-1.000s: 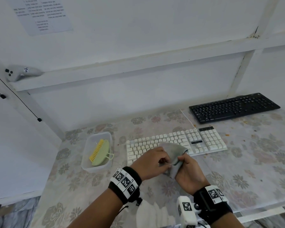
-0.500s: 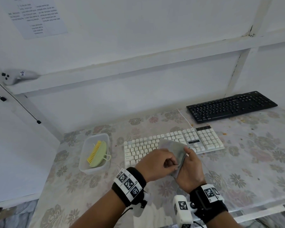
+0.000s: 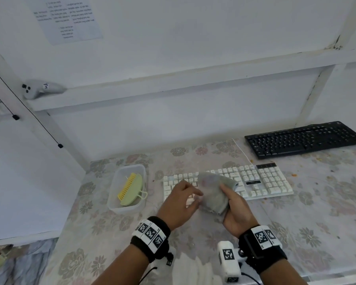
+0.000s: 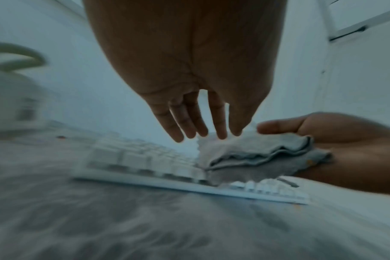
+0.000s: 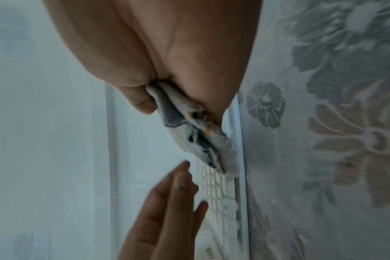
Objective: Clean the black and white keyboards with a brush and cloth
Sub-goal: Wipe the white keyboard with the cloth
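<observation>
A folded grey cloth (image 3: 213,194) lies across my right hand (image 3: 233,204), whose thumb and fingers hold it above the front edge of the white keyboard (image 3: 263,181). The cloth (image 4: 258,153) shows layered folds in the left wrist view, and the right wrist view shows the cloth (image 5: 189,126) pinched, with orange specks. My left hand (image 3: 181,202) hovers just left of the cloth with straight fingers (image 4: 189,123), apart from it. The black keyboard (image 3: 302,138) lies at the back right. A green brush with yellow bristles (image 3: 131,189) lies in a clear tub (image 3: 119,206).
The table wears a floral plastic cover (image 3: 317,212) with orange crumbs near its right side. A white controller (image 3: 39,88) sits on the wall ledge at the left. A white cable (image 3: 242,150) runs from the white keyboard toward the wall.
My left hand let go of the cloth and drew slightly left with fingers straightened. The cloth now rests folded in my right hand alone.
</observation>
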